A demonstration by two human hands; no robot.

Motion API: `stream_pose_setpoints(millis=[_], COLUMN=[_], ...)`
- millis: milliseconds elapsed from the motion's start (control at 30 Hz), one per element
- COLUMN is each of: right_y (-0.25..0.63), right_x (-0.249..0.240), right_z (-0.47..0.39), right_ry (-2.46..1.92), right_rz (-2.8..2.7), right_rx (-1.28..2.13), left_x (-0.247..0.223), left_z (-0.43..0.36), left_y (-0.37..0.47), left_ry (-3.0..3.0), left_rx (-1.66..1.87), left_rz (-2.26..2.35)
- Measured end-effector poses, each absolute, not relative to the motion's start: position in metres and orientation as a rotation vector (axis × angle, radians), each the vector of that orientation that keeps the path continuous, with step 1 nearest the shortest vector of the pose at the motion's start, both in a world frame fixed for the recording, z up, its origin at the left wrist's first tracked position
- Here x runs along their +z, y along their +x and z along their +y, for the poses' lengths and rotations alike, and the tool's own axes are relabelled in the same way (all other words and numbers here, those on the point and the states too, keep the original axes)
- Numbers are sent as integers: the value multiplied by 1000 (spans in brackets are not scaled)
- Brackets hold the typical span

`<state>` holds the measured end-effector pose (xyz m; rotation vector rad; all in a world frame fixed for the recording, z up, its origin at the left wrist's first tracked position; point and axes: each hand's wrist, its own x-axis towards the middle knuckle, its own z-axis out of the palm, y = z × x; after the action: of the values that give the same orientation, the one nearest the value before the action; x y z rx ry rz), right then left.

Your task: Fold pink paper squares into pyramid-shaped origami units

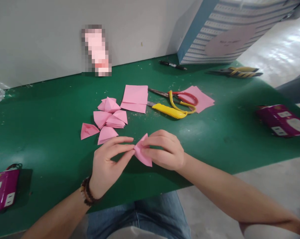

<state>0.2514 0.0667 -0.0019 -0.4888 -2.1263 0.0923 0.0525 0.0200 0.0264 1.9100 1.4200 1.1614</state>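
Between my two hands, just above the green table, is a folded piece of pink paper (145, 157). My left hand (110, 159) pinches its narrow left point between thumb and fingertips. On its wider side, the fingers of my right hand (165, 147) are closed on the paper and cover part of it. Several folded pink paper pieces (107, 135) lie in a loose cluster beyond my left hand. Right of them is a small stack of flat pink paper squares (135, 94).
Scissors (177, 96) with red and yellow handles and a yellow-handled cutter (168, 111) lie by more pink squares (202, 99). Farther back are a pen (173, 65), pliers (239, 71) and a striped box (222, 33). Purple devices sit left (3, 189) and right (281, 120) on the green table (214, 142).
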Motion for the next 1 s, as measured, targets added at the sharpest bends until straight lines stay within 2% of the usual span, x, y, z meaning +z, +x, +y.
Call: stream_pose_setpoints(millis=[233, 433, 733, 833, 1000], right_y=[249, 241, 236, 232, 230], right_x=[5, 2, 3, -4, -8], right_z=[62, 61, 66, 67, 69], right_ry=[-651, -668, -704, -695, -585], right_rz=[-2083, -1937, -1568, -1368, -1146], right_rx=[294, 328, 1398, 1601, 1798], left_x=[20, 19, 18, 19, 13], left_z=[21, 21, 24, 23, 27], left_y=[54, 53, 51, 52, 53], left_ry=[1638, 1699, 1858, 1879, 1473], left_rx=[1151, 1209, 1284, 1257, 1220], left_rz=[1314, 1361, 1481, 1472, 1286])
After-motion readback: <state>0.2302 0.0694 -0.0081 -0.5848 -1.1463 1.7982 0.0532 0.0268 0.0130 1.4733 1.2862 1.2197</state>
